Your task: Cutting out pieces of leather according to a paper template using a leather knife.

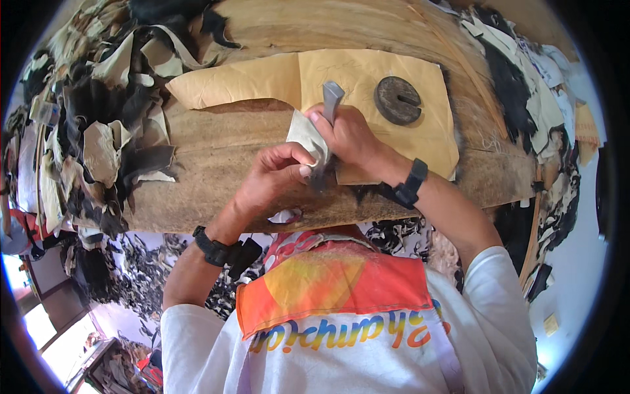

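Note:
My right hand [351,138] grips a grey metal tool [331,98] whose flat end sticks up above my fingers. My left hand [272,177] pinches a small pale scrap of hide [307,134] with a dark furry edge, held against the tool. Both hands meet over the front of a wooden work board [210,164]. A tan paper pattern [262,82] lies flat on the board just beyond my hands. On the pattern's right part rests a dark round slotted weight [397,100].
A heap of black and pale hide scraps [111,125] covers the left side. More dark fur and pale offcuts [518,85] pile up at the right. Cuttings litter the floor [138,276] below the board's edge.

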Demonstrator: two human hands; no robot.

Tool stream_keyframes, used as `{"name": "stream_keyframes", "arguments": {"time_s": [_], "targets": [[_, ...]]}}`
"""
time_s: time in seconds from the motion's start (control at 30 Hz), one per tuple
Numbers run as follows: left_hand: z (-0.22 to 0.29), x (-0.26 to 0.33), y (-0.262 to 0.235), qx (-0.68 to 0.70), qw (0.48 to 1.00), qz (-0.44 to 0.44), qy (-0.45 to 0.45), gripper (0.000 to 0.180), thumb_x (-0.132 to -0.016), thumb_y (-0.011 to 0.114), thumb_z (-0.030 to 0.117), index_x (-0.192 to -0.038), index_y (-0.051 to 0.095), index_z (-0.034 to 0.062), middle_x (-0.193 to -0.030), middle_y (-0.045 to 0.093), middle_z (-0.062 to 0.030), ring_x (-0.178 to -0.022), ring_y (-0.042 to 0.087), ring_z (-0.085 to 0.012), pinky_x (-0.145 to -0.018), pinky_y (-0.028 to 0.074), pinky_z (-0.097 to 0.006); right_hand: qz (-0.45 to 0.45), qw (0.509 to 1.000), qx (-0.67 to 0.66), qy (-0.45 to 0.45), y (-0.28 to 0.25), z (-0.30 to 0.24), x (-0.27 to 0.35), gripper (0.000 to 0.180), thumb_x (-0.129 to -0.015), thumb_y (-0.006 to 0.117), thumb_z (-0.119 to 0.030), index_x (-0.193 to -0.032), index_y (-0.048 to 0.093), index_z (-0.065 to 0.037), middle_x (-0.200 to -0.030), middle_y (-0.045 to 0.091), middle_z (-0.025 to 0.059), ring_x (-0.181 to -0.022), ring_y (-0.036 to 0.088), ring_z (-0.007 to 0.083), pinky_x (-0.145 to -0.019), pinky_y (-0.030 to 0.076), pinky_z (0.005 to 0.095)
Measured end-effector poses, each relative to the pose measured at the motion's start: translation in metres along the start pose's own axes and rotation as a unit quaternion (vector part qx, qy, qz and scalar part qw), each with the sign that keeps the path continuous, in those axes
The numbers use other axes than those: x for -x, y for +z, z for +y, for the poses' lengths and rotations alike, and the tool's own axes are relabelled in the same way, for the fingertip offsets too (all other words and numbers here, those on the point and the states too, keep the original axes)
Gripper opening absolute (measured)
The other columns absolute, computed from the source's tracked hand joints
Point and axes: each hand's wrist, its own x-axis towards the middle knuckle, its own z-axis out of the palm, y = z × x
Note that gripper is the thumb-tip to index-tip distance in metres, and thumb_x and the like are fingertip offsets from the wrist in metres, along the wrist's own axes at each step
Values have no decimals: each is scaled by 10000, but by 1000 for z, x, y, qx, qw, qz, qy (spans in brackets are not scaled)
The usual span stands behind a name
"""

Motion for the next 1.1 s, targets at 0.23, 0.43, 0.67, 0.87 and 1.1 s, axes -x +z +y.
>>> {"name": "stream_keyframes", "arguments": {"time_s": [0.23,0.43,0.67,0.87,1.1], "targets": [[1,4,1,-26,999,22,6,59,-840,577,-28,-853,587,28,-893,605,-33,-834,538,-112,-769,424,-249,27,996,-84,-4,11,11,-3,288,-930,451,-267,-919,616,-32,-779,626,198,-759,608,384,-662,480,448],[-2,16,-5,61,994,87,27,56,-834,579,-11,-847,586,43,-929,613,-55,-881,542,-139,-807,417,-280,-11,992,-127,12,4,14,2,274,-928,456,-240,-947,594,-4,-771,611,204,-762,588,390,-703,459,418],[2,26,-4,-15,996,87,29,75,-821,587,0,-880,611,39,-951,614,-73,-917,543,-150,-849,403,-289,-40,991,-128,15,-8,7,-1,261,-914,457,-212,-821,559,9,-716,568,218,-717,550,406,-669,435,439],[15,25,7,-72,995,50,46,42,-863,603,21,-893,618,-5,-934,604,-50,-867,553,-111,-794,442,-262,-61,995,-64,-53,-1,13,-30,316,-919,423,-249,-768,540,3,-676,559,219,-665,536,417,-639,426,466],[19,27,5,-92,992,48,78,82,-862,613,44,-921,628,-11,-955,607,-62,-893,557,-132,-821,435,-279,-109,989,-95,-35,2,14,-44,391,-910,422,-325,-726,521,6,-685,570,229,-666,545,413,-649,427,464]]}}
